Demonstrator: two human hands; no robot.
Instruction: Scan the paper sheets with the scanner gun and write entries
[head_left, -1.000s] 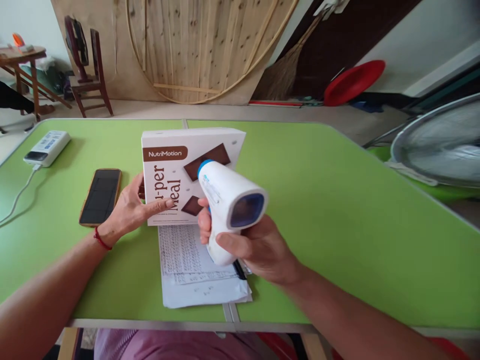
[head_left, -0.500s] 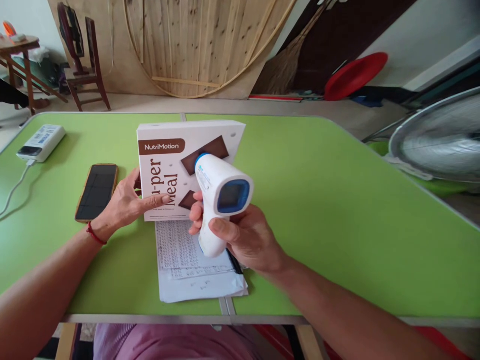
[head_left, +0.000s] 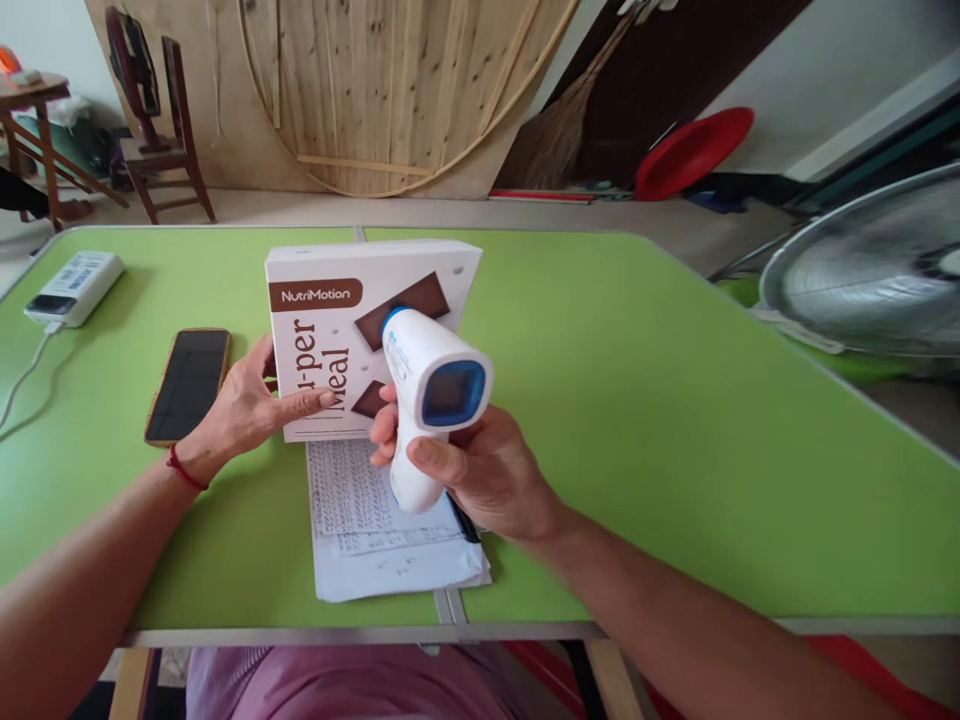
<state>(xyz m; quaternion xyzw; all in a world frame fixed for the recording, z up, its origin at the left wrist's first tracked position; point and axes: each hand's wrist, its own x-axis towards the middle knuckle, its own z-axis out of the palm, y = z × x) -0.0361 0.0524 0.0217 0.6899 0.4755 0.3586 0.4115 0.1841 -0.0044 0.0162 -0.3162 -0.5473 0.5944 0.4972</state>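
Observation:
My left hand point(head_left: 255, 395) grips the lower left side of a white box point(head_left: 307, 352), thumb across its front and fingers behind. The box stands upright with "NutriMotion" printed on a brown label. My right hand point(head_left: 480, 465) is wrapped round the handle of a white and blue infrared thermometer point(head_left: 405, 400). Its nose points at the box's front, over a brown printed rectangle; whether they touch I cannot tell. The thermometer's small screen faces me and looks dark. Handwritten papers point(head_left: 382, 570) lie below the box, with a black pen point(head_left: 463, 520) partly hidden by my right hand.
A phone point(head_left: 187, 385) lies left of the box on the green table point(head_left: 675, 430). Farther left is a white power bank point(head_left: 75, 288) with a cable. A fan point(head_left: 862, 270) stands off the table's right edge. Part of another person's leg point(head_left: 22, 195) shows at far left.
The whole view has shifted slightly, so things sit a little farther left. Both hands keep their hold, and the thermometer stays aimed at the box.

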